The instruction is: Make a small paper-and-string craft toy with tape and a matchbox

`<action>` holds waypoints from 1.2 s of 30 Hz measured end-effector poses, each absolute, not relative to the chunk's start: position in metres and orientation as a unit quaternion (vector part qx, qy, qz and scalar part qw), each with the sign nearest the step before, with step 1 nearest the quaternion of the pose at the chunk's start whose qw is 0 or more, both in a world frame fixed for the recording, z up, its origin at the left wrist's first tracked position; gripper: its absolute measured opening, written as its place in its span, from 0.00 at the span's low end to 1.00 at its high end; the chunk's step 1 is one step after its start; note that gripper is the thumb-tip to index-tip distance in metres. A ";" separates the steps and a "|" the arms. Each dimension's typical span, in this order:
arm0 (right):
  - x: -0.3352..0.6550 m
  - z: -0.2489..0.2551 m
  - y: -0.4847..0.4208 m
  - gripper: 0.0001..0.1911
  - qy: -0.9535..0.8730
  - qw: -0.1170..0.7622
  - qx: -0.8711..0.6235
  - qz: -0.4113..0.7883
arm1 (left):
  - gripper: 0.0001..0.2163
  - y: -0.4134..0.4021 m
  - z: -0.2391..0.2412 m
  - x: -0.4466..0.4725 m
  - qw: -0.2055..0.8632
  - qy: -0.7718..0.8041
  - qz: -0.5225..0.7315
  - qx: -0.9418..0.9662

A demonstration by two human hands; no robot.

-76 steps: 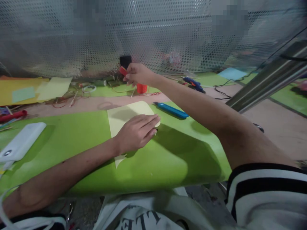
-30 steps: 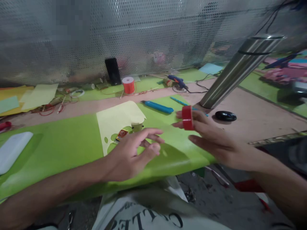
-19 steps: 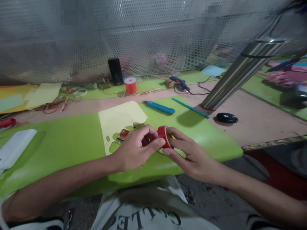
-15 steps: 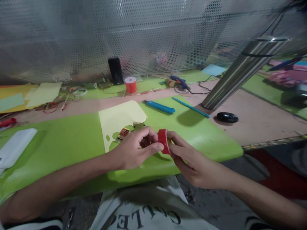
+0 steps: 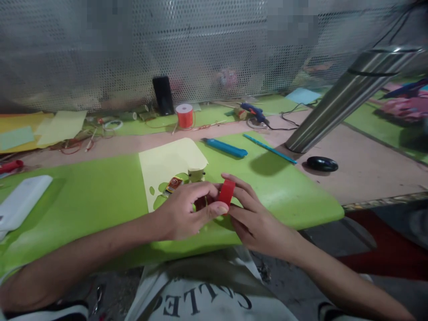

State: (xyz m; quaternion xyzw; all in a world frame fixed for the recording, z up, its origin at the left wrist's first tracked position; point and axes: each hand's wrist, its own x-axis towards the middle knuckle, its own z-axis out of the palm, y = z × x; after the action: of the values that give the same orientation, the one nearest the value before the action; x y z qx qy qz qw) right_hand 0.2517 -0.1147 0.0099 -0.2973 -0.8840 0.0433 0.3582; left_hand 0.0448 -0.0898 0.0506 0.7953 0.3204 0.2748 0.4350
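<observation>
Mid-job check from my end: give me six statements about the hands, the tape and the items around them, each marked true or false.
1. The left hand and right hand both touch the red tape roll. True.
2. The pale yellow paper is uncut. False: the paper has holes cut through it.
3. The blue utility knife lies nearer the hands than the blue glue gun. True.
4. The utility knife rests on the paper. False: it lies on the green work surface, right of the paper.
5. The red thread spool stands right of the black smartphone. True.
6. The smartphone lies flat. False: it stands on end.
</observation>
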 end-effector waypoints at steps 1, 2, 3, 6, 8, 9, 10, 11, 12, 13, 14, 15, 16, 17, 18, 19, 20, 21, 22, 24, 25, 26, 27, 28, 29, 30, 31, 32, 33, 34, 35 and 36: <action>0.252 0.011 -0.116 0.18 -0.886 0.355 -0.294 0.052 | 0.11 -0.089 0.050 0.045 0.446 0.313 0.270 0.794; 0.253 0.012 -0.117 0.19 -0.886 0.353 -0.293 0.064 | 0.09 -0.088 0.049 0.045 0.455 0.305 0.265 0.794; 0.253 0.014 -0.118 0.19 -0.884 0.355 -0.294 0.079 | 0.08 -0.087 0.048 0.044 0.457 0.298 0.260 0.796; 0.250 0.015 -0.122 0.13 -0.856 0.391 -0.315 0.124 | 0.05 -0.086 0.043 0.043 0.389 0.276 0.271 0.836; 0.245 0.013 -0.124 0.13 -0.825 0.430 -0.331 0.159 | 0.04 -0.085 0.037 0.042 0.305 0.258 0.280 0.873; 0.241 0.012 -0.125 0.12 -0.808 0.449 -0.336 0.178 | 0.04 -0.085 0.035 0.042 0.264 0.250 0.282 0.888; 0.238 0.011 -0.125 0.11 -0.792 0.466 -0.341 0.198 | 0.03 -0.084 0.032 0.042 0.229 0.244 0.282 0.899; 0.235 0.010 -0.126 0.10 -0.778 0.478 -0.346 0.217 | 0.03 -0.084 0.030 0.041 0.204 0.240 0.279 0.907; 0.233 0.010 -0.126 0.09 -0.766 0.485 -0.350 0.233 | 0.02 -0.084 0.028 0.041 0.186 0.238 0.276 0.913; 0.232 0.009 -0.126 0.08 -0.760 0.488 -0.354 0.243 | 0.02 -0.084 0.028 0.041 0.177 0.236 0.269 0.917; 0.231 0.009 -0.126 0.07 -0.758 0.486 -0.358 0.246 | 0.02 -0.085 0.029 0.040 0.176 0.238 0.259 0.920; 0.232 0.009 -0.125 0.07 -0.761 0.482 -0.361 0.242 | 0.02 -0.086 0.030 0.040 0.184 0.241 0.246 0.921; 0.233 0.009 -0.125 0.06 -0.769 0.474 -0.361 0.233 | 0.04 -0.087 0.032 0.040 0.201 0.244 0.236 0.919; 0.235 0.009 -0.124 0.07 -0.779 0.465 -0.358 0.220 | 0.05 -0.088 0.035 0.041 0.226 0.249 0.228 0.914; 0.236 0.008 -0.123 0.10 -0.791 0.456 -0.353 0.206 | 0.06 -0.089 0.037 0.041 0.259 0.252 0.226 0.905; 0.238 0.006 -0.122 0.12 -0.802 0.448 -0.346 0.192 | 0.05 -0.089 0.038 0.042 0.293 0.257 0.230 0.892; 0.239 0.004 -0.122 0.15 -0.811 0.444 -0.339 0.175 | 0.04 -0.090 0.039 0.042 0.323 0.264 0.240 0.877; 0.240 0.001 -0.121 0.17 -0.818 0.440 -0.334 0.156 | 0.03 -0.090 0.039 0.043 0.344 0.275 0.252 0.862; 0.241 -0.002 -0.121 0.19 -0.825 0.437 -0.333 0.136 | 0.06 -0.090 0.039 0.044 0.354 0.286 0.264 0.850; 0.242 -0.007 -0.121 0.21 -0.837 0.421 -0.332 0.107 | 0.13 -0.089 0.036 0.045 0.347 0.302 0.278 0.843; 0.243 -0.008 -0.121 0.21 -0.844 0.409 -0.331 0.103 | 0.14 -0.089 0.035 0.046 0.340 0.303 0.280 0.845; 0.244 -0.008 -0.122 0.21 -0.850 0.397 -0.329 0.110 | 0.15 -0.088 0.034 0.046 0.334 0.298 0.279 0.850; 0.245 -0.008 -0.122 0.21 -0.852 0.389 -0.326 0.127 | 0.15 -0.088 0.034 0.046 0.331 0.289 0.277 0.855; 0.246 -0.006 -0.123 0.20 -0.848 0.392 -0.323 0.150 | 0.14 -0.087 0.033 0.046 0.328 0.279 0.277 0.859; 0.247 -0.004 -0.124 0.19 -0.837 0.405 -0.322 0.177 | 0.12 -0.086 0.033 0.045 0.323 0.270 0.276 0.864; 0.247 -0.002 -0.124 0.18 -0.818 0.427 -0.326 0.207 | 0.11 -0.086 0.032 0.045 0.315 0.263 0.277 0.869; 0.246 -0.001 -0.125 0.16 -0.792 0.454 -0.332 0.236 | 0.09 -0.086 0.032 0.045 0.304 0.257 0.280 0.873; 0.245 0.001 -0.125 0.15 -0.765 0.481 -0.339 0.262 | 0.07 -0.086 0.030 0.045 0.294 0.253 0.283 0.877; 0.244 0.002 -0.126 0.14 -0.740 0.504 -0.347 0.280 | 0.05 -0.086 0.029 0.045 0.284 0.251 0.286 0.880; 0.242 0.002 -0.126 0.14 -0.721 0.520 -0.354 0.291 | 0.04 -0.086 0.027 0.045 0.277 0.249 0.289 0.882; 0.240 0.002 -0.126 0.13 -0.709 0.531 -0.358 0.295 | 0.03 -0.087 0.026 0.045 0.272 0.246 0.296 0.882; 0.239 0.002 -0.126 0.13 -0.704 0.538 -0.360 0.293 | 0.03 -0.088 0.025 0.045 0.268 0.245 0.305 0.881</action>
State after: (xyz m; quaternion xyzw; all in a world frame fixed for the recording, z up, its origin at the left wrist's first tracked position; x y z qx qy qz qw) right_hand 0.2385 -0.1261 0.0020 -0.3597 -0.7037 0.2927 0.5383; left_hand 0.0451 -0.0877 0.0252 0.8805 0.2445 0.3052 0.2679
